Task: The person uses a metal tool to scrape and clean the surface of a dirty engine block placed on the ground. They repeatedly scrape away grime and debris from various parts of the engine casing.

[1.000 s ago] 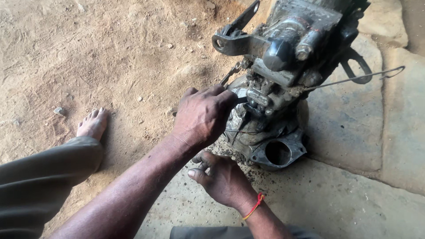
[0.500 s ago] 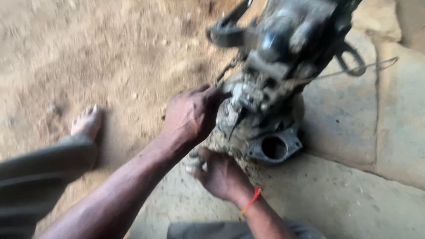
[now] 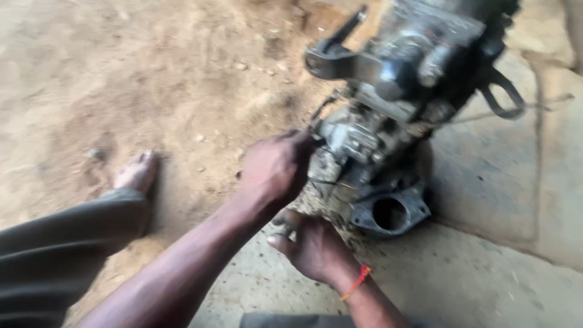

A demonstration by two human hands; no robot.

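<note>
Looking down at a grimy metal engine part (image 3: 388, 121) standing on a stone floor (image 3: 486, 279) beside sandy ground (image 3: 121, 73). The picture is blurred. The left hand (image 3: 276, 167) presses against the part's near side, fingers curled at its dirty middle. The right hand (image 3: 313, 246), with a red thread (image 3: 357, 280) around the wrist, rests just below, touching the part's crusted base. A round-holed flange (image 3: 392, 212) sits low on the part. A bare foot (image 3: 138, 172) and dark trouser leg (image 3: 61, 243) lie at left.

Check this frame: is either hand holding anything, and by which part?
Both hands are on the grimy engine block. The left hand is closed at its near side; the right hand presses its lower edge. Blur hides the exact hold.
</note>
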